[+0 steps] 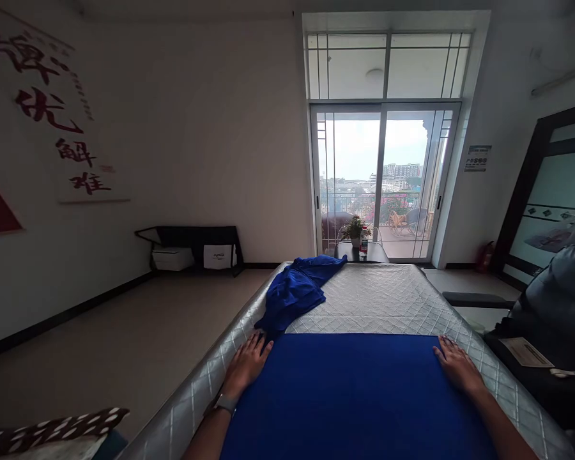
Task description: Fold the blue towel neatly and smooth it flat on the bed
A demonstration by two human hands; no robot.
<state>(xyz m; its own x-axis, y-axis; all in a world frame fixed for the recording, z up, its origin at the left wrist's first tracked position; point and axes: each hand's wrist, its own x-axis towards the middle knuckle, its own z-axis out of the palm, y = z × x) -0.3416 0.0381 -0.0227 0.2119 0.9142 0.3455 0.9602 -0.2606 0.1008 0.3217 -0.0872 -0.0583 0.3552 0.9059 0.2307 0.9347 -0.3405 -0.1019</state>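
A blue cloth (354, 396) lies smooth and flat on a table under a silver quilted cover (378, 287). My left hand (250, 361) rests on the far left corner of this cloth, palm down with the fingers stretched out; a watch is on that wrist. At the far right corner, my right hand (457, 364) presses down flat in the same way, fingers extended. Just beyond my left hand lies a crumpled blue garment-like cloth (294, 291), bunched along the left side of the cover.
Past the table's far end stand a potted plant (353, 229) and a bottle (363, 243) on a small dark table. A black chair (556, 306) is close on the right. Lower left, a polka-dot cushion (57, 431) shows. Boxes sit by a black rack (196, 239) against the wall.
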